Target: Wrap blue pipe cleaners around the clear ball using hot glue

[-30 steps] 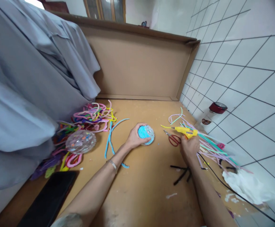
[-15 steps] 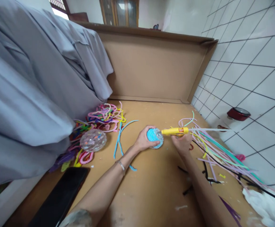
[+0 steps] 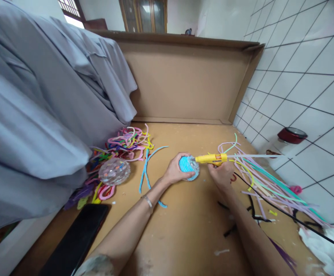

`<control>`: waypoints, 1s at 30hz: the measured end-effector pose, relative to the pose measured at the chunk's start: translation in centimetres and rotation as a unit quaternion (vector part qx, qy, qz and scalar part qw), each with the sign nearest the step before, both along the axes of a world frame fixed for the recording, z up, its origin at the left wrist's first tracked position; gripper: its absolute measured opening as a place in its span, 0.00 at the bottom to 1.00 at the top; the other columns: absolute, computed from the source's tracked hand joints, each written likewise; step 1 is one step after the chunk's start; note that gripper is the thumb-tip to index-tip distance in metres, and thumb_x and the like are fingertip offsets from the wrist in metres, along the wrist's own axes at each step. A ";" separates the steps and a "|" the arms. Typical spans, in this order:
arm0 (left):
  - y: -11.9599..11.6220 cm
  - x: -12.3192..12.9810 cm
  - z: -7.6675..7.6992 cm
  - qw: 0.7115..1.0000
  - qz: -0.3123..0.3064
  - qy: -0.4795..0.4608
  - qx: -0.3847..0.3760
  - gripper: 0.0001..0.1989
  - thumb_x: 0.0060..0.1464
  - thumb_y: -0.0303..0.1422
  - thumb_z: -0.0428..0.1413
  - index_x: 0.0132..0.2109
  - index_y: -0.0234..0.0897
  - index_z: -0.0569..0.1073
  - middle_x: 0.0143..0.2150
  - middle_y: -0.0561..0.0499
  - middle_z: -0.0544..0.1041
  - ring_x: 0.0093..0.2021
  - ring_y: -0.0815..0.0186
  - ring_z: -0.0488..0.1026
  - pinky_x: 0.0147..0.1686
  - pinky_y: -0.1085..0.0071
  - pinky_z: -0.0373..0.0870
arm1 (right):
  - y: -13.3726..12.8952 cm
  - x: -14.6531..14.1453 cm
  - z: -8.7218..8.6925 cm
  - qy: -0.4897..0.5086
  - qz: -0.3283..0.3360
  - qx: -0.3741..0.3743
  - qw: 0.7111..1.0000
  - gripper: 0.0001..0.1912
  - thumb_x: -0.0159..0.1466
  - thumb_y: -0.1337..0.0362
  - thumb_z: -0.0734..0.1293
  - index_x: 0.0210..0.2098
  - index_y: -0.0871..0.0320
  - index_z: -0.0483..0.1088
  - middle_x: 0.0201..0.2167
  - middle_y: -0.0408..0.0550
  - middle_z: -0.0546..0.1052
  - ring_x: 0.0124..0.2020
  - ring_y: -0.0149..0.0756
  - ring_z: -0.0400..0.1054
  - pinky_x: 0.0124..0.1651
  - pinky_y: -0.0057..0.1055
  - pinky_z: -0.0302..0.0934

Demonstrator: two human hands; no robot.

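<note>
A person's two bare hands work over the middle of a tan tabletop (image 3: 181, 234). The left hand (image 3: 176, 169) is curled around a small round object (image 3: 187, 167) wrapped in bright blue fuzzy cord, fingers behind it and thumb across its near side. The object's paler, rougher side faces right. The right hand (image 3: 222, 173) grips a yellow glue gun (image 3: 212, 158), which points left with its tip at that rough side; whether the tip actually touches is too small to tell. A long pale glue stick (image 3: 256, 156) juts from the back of the gun. A bit of red scissor handle (image 3: 233, 177) shows beside the right hand.

Left of the hands, light blue fuzzy stems (image 3: 146, 170) lie crossed on the tabletop. Toward its left edge are a clear faceted bowl (image 3: 114, 171), a tangle of colorful fuzzy stems (image 3: 129, 141) and, nearer the front left corner, a black phone (image 3: 76, 239). Along the right edge lie loose pastel stems (image 3: 270, 180), a clear jar with a dark red lid (image 3: 292, 135) and crumpled white tissue (image 3: 322, 245). A cardboard panel (image 3: 184, 82) stands upright along the far edge, with gray cloth (image 3: 54, 99) draped at the left.
</note>
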State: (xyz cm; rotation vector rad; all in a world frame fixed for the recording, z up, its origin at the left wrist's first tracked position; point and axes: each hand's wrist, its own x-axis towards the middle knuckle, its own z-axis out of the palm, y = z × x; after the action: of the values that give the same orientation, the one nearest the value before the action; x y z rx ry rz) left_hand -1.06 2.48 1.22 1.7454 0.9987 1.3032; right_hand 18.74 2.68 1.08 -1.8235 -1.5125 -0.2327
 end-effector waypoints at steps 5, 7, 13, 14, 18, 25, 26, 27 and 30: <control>0.1 0.0 -0.2 1.000 -0.002 0.011 0.007 0.32 0.34 0.33 0.69 0.49 0.38 0.68 0.52 0.45 0.74 0.54 0.56 0.72 0.56 0.59 0.67 | 0.0 0.1 -0.3 -0.007 0.003 0.001 1.000 0.14 0.54 0.59 0.62 0.35 0.62 0.69 0.31 0.55 0.74 0.37 0.48 0.69 0.42 0.39 0.63; 0.1 0.0 -0.3 1.000 0.000 0.016 0.011 0.32 0.34 0.33 0.69 0.49 0.38 0.68 0.52 0.46 0.74 0.54 0.57 0.72 0.56 0.59 0.67 | 0.0 0.1 -0.3 -0.008 0.005 0.002 1.000 0.14 0.54 0.59 0.62 0.34 0.62 0.69 0.31 0.56 0.74 0.37 0.47 0.69 0.42 0.39 0.63; 0.1 0.2 -0.2 1.000 -0.003 0.016 0.012 0.32 0.33 0.33 0.69 0.49 0.39 0.68 0.52 0.45 0.74 0.54 0.56 0.72 0.56 0.59 0.67 | -0.1 0.0 0.0 -0.007 0.009 -0.001 1.000 0.14 0.54 0.58 0.61 0.34 0.61 0.69 0.30 0.55 0.73 0.36 0.48 0.69 0.40 0.39 0.62; 0.1 0.2 -0.1 1.000 -0.004 0.016 0.013 0.32 0.33 0.33 0.69 0.49 0.39 0.68 0.52 0.45 0.74 0.53 0.56 0.72 0.56 0.59 0.68 | -0.1 0.0 0.0 -0.008 0.009 -0.005 1.000 0.14 0.54 0.58 0.60 0.34 0.61 0.69 0.30 0.55 0.73 0.36 0.48 0.69 0.40 0.39 0.62; -0.1 0.2 0.0 1.000 -0.008 0.020 0.020 0.32 0.33 0.33 0.68 0.48 0.38 0.68 0.52 0.45 0.74 0.53 0.56 0.72 0.55 0.59 0.68 | -0.1 0.2 0.2 -0.014 0.016 -0.014 1.000 0.13 0.54 0.59 0.61 0.34 0.61 0.68 0.30 0.55 0.73 0.36 0.47 0.69 0.40 0.38 0.62; 0.0 0.2 -0.1 0.999 -0.011 0.024 0.027 0.32 0.33 0.33 0.68 0.48 0.38 0.68 0.52 0.45 0.74 0.54 0.57 0.72 0.56 0.59 0.67 | -0.1 0.4 0.2 -0.012 0.010 -0.025 1.000 0.11 0.53 0.59 0.61 0.32 0.60 0.68 0.29 0.54 0.73 0.35 0.46 0.68 0.39 0.38 0.62; 0.0 0.2 -0.1 0.999 -0.011 0.024 0.029 0.32 0.33 0.33 0.68 0.48 0.38 0.68 0.52 0.44 0.74 0.54 0.57 0.72 0.56 0.59 0.67 | -0.1 0.4 0.2 -0.012 0.012 -0.027 0.999 0.11 0.53 0.59 0.61 0.32 0.60 0.68 0.29 0.54 0.73 0.35 0.46 0.68 0.39 0.38 0.62; 0.0 0.3 -0.1 0.999 -0.011 0.024 0.031 0.32 0.33 0.33 0.68 0.48 0.38 0.68 0.52 0.44 0.74 0.54 0.57 0.72 0.56 0.59 0.67 | -0.1 0.5 0.2 -0.012 0.013 -0.029 0.999 0.12 0.53 0.60 0.61 0.32 0.61 0.68 0.29 0.54 0.73 0.35 0.46 0.68 0.39 0.38 0.62; 0.0 0.2 -0.2 0.999 -0.011 0.023 0.033 0.31 0.33 0.33 0.68 0.48 0.38 0.68 0.52 0.44 0.74 0.54 0.57 0.72 0.56 0.59 0.67 | 0.0 0.6 0.2 -0.015 0.013 -0.023 1.000 0.12 0.53 0.60 0.61 0.33 0.61 0.69 0.28 0.54 0.73 0.34 0.45 0.68 0.38 0.37 0.62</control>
State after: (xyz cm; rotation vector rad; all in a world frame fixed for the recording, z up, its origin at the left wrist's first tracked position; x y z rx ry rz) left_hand -0.82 2.47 1.06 1.8388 0.9695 1.3005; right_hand 19.32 2.63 1.32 -1.8419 -1.5741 -0.2156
